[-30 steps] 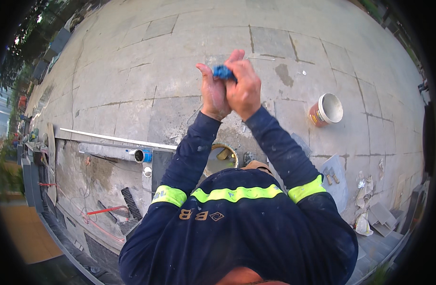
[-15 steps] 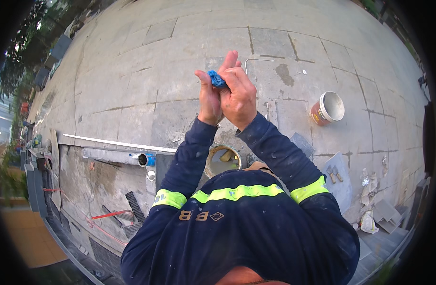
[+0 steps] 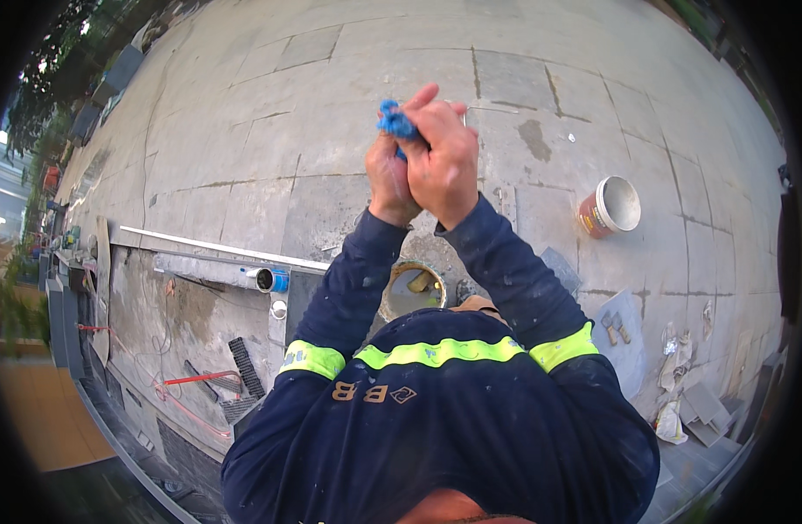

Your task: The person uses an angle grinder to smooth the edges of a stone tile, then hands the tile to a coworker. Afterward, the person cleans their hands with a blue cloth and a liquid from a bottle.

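Note:
A crumpled blue cloth (image 3: 395, 120) is squeezed between my two hands, held out in front of me above the paving. My left hand (image 3: 389, 182) is closed round its lower part, thumb upward. Pressed against it, my right hand (image 3: 450, 155) grips the cloth from the right, with its index finger pointing up and away. A tuft of blue sticks out at the top left of the fingers, and the rest is hidden in the palms. Below my hands, close to my body, stands a round bucket (image 3: 386, 306) of murky water with a yellowish thing in it.
A reddish-brown bucket (image 3: 594, 216) with a white rim stands to the right. Two small tools (image 3: 616, 327) lie on a grey slab (image 3: 629, 360). At left are a long white strip (image 3: 217, 247), a blue pipe end (image 3: 278, 280) and a red hose (image 3: 197, 377).
My hands have closed more tightly together round the cloth, and my left fingers have folded in. More of the blue cloth now pokes out at the top left.

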`<action>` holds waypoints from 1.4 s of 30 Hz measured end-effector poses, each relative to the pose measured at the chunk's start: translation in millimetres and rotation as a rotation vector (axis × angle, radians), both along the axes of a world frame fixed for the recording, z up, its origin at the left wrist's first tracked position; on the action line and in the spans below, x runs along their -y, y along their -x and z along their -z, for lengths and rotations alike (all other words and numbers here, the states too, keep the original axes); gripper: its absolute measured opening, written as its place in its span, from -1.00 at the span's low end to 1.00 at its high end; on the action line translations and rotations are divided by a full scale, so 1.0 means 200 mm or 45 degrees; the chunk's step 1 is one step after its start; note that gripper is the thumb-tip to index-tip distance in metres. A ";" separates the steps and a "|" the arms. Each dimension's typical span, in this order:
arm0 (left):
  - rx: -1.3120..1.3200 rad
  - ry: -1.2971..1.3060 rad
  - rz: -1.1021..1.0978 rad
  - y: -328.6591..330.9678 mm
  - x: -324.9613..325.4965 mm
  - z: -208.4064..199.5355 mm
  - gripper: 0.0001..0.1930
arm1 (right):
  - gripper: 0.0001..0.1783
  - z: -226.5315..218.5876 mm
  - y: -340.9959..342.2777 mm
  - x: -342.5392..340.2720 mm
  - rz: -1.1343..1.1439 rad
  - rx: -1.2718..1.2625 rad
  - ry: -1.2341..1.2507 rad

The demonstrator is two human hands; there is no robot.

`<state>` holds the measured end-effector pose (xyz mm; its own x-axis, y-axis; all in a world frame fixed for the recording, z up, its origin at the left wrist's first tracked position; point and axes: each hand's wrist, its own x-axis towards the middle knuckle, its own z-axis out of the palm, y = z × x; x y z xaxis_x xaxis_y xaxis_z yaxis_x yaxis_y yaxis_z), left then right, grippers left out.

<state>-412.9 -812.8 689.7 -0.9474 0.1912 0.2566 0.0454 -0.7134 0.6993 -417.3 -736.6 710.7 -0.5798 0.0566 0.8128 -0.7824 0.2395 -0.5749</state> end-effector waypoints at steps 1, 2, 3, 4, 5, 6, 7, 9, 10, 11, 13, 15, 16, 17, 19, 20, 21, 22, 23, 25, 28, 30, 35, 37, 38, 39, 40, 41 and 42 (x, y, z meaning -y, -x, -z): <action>-0.016 0.014 0.000 0.00 0.02 0.01 -0.31 | -0.77 0.01 -0.04 0.00 -0.045 -0.013 0.043; -0.039 0.028 -0.006 0.01 0.04 0.02 -0.32 | -0.76 0.03 -0.06 0.00 -0.086 -0.033 0.030; -0.056 0.045 -0.011 0.02 0.05 0.03 -0.34 | -0.74 0.06 -0.07 -0.01 -0.121 -0.051 0.014; -0.081 0.072 -0.018 0.03 0.07 0.05 -0.36 | -0.73 0.09 -0.08 -0.02 -0.155 -0.069 -0.002; -0.094 0.109 -0.028 0.02 0.07 0.06 -0.38 | -0.81 0.11 -0.09 -0.04 -0.154 -0.038 -0.007; -0.102 0.159 -0.046 0.00 0.08 0.06 -0.40 | -0.83 0.08 -0.09 -0.04 -0.112 -0.003 0.019; -0.102 0.210 -0.070 -0.01 0.08 0.06 -0.42 | -0.85 0.04 -0.08 -0.04 -0.069 0.032 0.044; -0.080 0.255 -0.121 -0.03 0.04 0.07 -0.45 | -0.83 0.01 -0.03 -0.03 0.036 0.044 0.089; -0.054 0.198 -0.152 -0.03 0.01 0.10 -0.48 | -0.83 -0.01 0.01 -0.03 0.056 0.124 0.048; -0.030 0.142 -0.186 -0.05 -0.02 0.13 -0.51 | -0.82 -0.03 0.05 -0.04 0.075 0.203 0.006; -0.017 0.202 -0.253 -0.08 -0.06 0.12 -0.56 | -0.85 -0.02 0.14 -0.06 0.101 0.276 -0.131; -0.049 0.376 -0.262 -0.07 -0.06 0.11 -0.56 | -0.87 -0.07 0.16 -0.11 -0.222 0.757 0.258; -0.064 0.459 -0.270 -0.06 -0.05 0.10 -0.55 | -0.86 -0.09 0.17 -0.13 -0.387 0.993 0.451; -0.026 0.364 -0.192 -0.05 -0.03 0.09 -0.51 | -0.82 -0.08 0.17 -0.13 -0.420 0.909 0.579; -0.005 0.197 -0.196 -0.04 -0.01 0.08 -0.51 | -0.82 -0.08 0.12 -0.13 -0.572 0.886 0.753; 0.004 0.114 -0.198 -0.03 0.00 0.08 -0.50 | -0.83 -0.09 0.08 -0.14 -0.647 0.875 0.840; -0.029 0.060 -0.187 -0.02 0.03 0.10 -0.44 | -0.85 -0.10 0.01 -0.16 -0.561 0.895 0.645; -0.074 0.140 -0.260 0.00 0.04 0.11 -0.43 | -0.85 -0.04 -0.01 -0.14 -0.478 0.650 0.480; -0.119 0.221 -0.332 0.01 0.05 0.13 -0.43 | -0.85 0.06 -0.02 -0.10 -0.393 0.404 0.315; -0.366 0.654 -0.604 0.00 0.06 0.13 -0.44 | -0.88 0.11 -0.07 -0.03 -0.232 0.161 0.154; -0.191 1.091 -0.759 -0.07 0.03 0.08 -0.49 | -0.83 0.08 -0.06 -0.05 -0.125 0.604 0.218; -0.090 1.269 -0.615 -0.10 0.02 0.05 -0.49 | -0.86 0.08 0.03 -0.08 -0.239 0.736 0.390; -0.033 0.009 -0.116 -0.06 -0.02 0.10 -0.26 | -0.75 0.06 0.13 -0.20 -0.535 0.952 0.941; 0.033 -0.225 -0.008 -0.05 0.00 0.05 -0.09 | -0.62 0.07 0.17 -0.28 -0.463 0.855 0.933; 0.022 -0.284 0.021 -0.05 0.01 0.04 -0.08 | -0.60 0.07 0.17 -0.30 -0.453 0.798 0.977; 0.012 -0.339 0.049 -0.05 0.02 0.03 -0.08 | -0.58 0.08 0.18 -0.31 -0.444 0.741 1.024; 0.002 -0.394 0.079 -0.05 0.03 0.02 -0.08 | -0.56 0.08 0.17 -0.33 -0.434 0.683 1.071; -0.022 -0.368 0.049 -0.05 0.02 0.01 -0.06 | -0.59 0.09 0.14 -0.34 -0.305 0.672 0.732; -0.046 -0.336 0.018 -0.05 0.02 -0.01 -0.04 | -0.63 0.08 0.08 -0.32 -0.224 0.584 0.585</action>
